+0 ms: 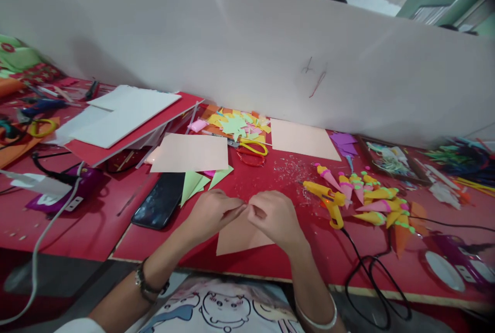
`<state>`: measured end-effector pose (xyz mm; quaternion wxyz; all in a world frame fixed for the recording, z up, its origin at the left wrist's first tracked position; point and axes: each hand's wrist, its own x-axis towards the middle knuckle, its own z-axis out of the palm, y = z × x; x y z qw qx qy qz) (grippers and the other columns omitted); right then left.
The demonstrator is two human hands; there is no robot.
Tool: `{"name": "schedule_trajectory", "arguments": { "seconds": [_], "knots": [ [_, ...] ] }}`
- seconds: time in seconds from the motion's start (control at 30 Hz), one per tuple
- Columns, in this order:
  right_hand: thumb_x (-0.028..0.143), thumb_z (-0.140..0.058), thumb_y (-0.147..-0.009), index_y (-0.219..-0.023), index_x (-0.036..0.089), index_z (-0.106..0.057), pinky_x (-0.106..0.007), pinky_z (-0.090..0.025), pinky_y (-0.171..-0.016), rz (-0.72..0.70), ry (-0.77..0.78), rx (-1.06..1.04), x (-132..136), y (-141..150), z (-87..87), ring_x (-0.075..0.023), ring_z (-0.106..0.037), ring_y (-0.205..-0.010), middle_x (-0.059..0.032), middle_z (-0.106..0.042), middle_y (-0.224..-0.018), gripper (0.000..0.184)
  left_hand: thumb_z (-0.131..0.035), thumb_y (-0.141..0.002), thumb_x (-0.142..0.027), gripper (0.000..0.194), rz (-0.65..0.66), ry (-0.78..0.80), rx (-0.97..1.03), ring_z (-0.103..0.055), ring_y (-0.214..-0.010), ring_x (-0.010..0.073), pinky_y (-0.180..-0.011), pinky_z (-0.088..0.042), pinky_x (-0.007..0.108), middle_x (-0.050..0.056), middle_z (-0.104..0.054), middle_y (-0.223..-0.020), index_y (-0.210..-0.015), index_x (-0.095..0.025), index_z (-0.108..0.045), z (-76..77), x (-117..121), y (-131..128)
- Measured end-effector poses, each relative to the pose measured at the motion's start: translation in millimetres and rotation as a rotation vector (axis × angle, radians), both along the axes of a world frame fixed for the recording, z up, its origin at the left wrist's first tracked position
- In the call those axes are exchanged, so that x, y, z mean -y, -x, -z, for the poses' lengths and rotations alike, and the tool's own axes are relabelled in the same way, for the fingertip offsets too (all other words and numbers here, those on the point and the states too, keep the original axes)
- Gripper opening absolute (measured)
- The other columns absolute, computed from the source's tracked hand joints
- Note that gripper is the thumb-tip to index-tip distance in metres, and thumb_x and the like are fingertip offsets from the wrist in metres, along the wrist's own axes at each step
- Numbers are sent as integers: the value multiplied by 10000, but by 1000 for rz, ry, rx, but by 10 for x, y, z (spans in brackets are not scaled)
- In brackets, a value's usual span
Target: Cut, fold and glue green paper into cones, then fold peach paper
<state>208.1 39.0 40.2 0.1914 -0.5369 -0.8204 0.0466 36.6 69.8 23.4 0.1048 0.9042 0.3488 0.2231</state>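
My left hand [216, 212] and my right hand [275, 217] meet at the fingertips, both closed in a pinch. Whatever they grip is hidden or too small to make out. Just beneath them is a peach sheet of paper [245, 235], its upper part covered by my hands. Left of my left hand lie folded light-green paper pieces [192, 184] and a black phone [160, 201]. A yellow glue gun [327, 200] rests to the right of my right hand, near several small pink and yellow paper cones [381, 205] with green trim.
Further back are peach sheets [195, 152], scissors with yellow and red handles [253, 148] and paper scraps [237, 124]. White boards [131, 111] are stacked left. A black cable [371, 266] loops over the front edge. Purple power strips [73, 194] sit at the sides; a partition [232, 49] rises behind.
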Motion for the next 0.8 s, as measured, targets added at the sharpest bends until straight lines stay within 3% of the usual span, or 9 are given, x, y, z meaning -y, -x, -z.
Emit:
{"name": "schedule_trajectory", "arguments": {
  "seconds": [0.23, 0.4, 0.53, 0.6, 0.67, 0.8],
  "knots": [
    [137, -457, -689, -556, 189, -477, -233, -224, -532, 33, 33, -54, -49, -206, 36, -97, -369, -533, 30, -454, -531, 144, -360, -875, -302, 325, -3, 27, -17, -489, -509, 108, -573, -325, 229, -17, -544, -515, -703, -181, -608, -43, -42, 105],
    [132, -470, -686, -559, 190, -475, -227, -251, -542, 162, 30, -37, -36, -469, 86, -113, -414, -579, 22, -474, -549, 140, -348, -877, -293, 346, -9, 20, 19, -510, -521, 105, -559, -344, 213, -4, -571, -538, -706, -177, -625, -103, -88, 233],
    [148, -456, -730, -623, 192, -517, -251, -320, -613, 274, -77, -137, -13, -613, 63, -141, -455, -626, -2, -528, -608, 131, -367, -869, -295, 328, -20, 32, 55, -523, -543, 110, -531, -346, 202, 0, -592, -554, -740, -179, -645, -154, -108, 327],
    [185, -454, -770, -739, 190, -553, -271, -354, -692, 218, -102, -263, -3, -588, 20, -161, -494, -724, -29, -574, -728, 104, -379, -866, -292, 315, -8, 55, 53, -529, -554, 111, -542, -352, 204, -1, -605, -569, -745, -179, -647, -168, -113, 342],
    [236, -473, -794, -855, 193, -561, -276, -367, -741, 82, -27, -360, 1, -505, -21, -170, -507, -819, -47, -588, -849, 116, -391, -864, -286, 298, 1, 71, 66, -539, -576, 112, -562, -361, 208, -2, -623, -605, -748, -180, -644, -175, -118, 330],
    [271, -417, -851, -757, 194, -573, -245, -357, -648, -83, 187, -328, -4, -293, -30, -137, -509, -710, -21, -586, -732, 197, -456, -834, -261, 202, 37, 7, 51, -567, -698, 128, -667, -380, 237, -2, -654, -728, -768, -187, -631, -165, -121, 234]
  ]
}}
